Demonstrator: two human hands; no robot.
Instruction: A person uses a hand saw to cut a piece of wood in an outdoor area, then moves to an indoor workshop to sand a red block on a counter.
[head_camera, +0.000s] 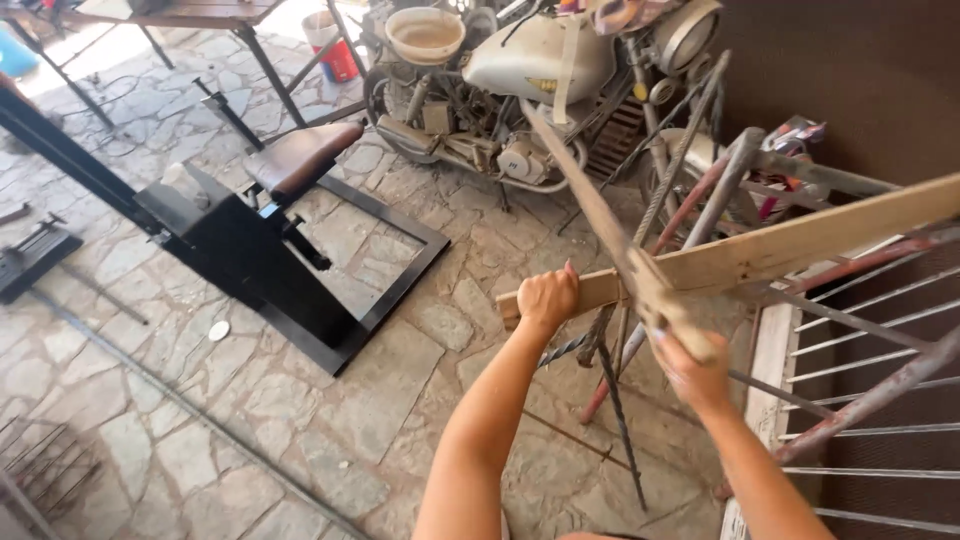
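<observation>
While left hand (547, 297) clamps near end of pale wooden plank (800, 243), my right hand (695, 372) grips hand saw (610, 225) by handle, blade laid across plank. Plank rests over leaning metal rods (700, 190), slanting up to right. Judgement: cut barely begun; no visible kerf, plank whole. Plank rough, bare, unpainted. Motorcycle (530, 70) behind.

A long pale wooden plank (780, 245) is held off the ground, slanting upward from its near end at the middle toward the right edge. Its left end is a bit rough and lighter. A second, narrower wooden slat (610, 230) crosses over it, running from upper left down to the right, worn and brownish, touching the plank where they cross.
</observation>
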